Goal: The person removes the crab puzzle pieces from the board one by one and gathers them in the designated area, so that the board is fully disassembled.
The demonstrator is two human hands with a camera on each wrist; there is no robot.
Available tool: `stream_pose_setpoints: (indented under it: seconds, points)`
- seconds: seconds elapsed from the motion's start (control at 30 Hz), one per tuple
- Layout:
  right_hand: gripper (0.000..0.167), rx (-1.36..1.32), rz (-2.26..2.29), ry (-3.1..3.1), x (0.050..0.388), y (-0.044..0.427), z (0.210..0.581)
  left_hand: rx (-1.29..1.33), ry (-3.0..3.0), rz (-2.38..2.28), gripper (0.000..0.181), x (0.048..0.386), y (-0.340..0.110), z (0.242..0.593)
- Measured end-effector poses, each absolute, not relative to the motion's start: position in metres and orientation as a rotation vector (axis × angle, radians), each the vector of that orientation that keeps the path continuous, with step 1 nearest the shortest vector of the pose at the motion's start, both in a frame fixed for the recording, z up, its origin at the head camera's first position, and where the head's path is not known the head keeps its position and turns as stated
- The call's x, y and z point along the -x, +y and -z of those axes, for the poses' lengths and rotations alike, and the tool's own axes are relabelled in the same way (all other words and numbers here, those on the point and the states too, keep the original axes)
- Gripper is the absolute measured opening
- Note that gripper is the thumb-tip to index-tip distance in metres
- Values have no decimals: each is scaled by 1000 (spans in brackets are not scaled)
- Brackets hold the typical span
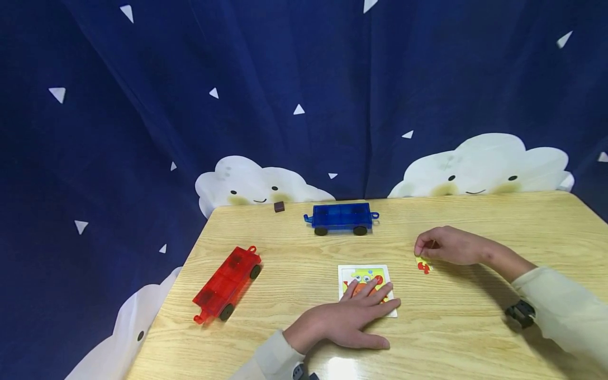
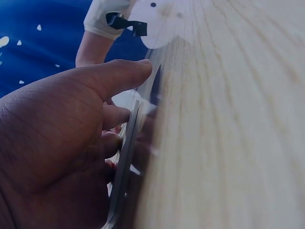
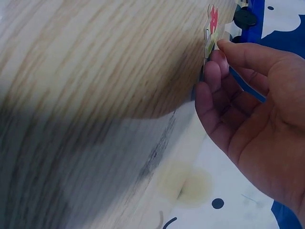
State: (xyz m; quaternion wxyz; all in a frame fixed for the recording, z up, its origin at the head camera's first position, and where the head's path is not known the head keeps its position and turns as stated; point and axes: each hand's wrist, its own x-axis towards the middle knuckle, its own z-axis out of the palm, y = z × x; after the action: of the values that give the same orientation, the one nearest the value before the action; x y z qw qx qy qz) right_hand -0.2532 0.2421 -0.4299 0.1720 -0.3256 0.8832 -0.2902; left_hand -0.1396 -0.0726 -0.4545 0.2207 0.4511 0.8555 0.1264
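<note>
In the head view, the left hand (image 1: 349, 319) lay palm down, fingers spread, on the puzzle board (image 1: 348, 276), gripping nothing. To the board's right, the right hand (image 1: 451, 246) pinched a small puzzle piece (image 1: 423, 266) close to the table (image 1: 442, 327). In the left wrist view, the thumb (image 2: 125, 76) stretched apart. In the right wrist view, the piece stood at the bent fingers' tips.

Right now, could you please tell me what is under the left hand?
A white-framed puzzle lies partly under the left hand; two cartoon eyes show beyond it. Whatever it covers is hidden.
</note>
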Motion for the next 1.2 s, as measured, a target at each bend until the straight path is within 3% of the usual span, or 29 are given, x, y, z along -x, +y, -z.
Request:
stream_pose_setpoints:
  seconds: [0.33,1.2]
  points:
    - [10,1029,896,2489,251,227,425,-1250,2371,-321,74,139,-73,455]
    - [19,1301,914,2284,243,128,433,-1246,2380,-307,80,139,-73,454]
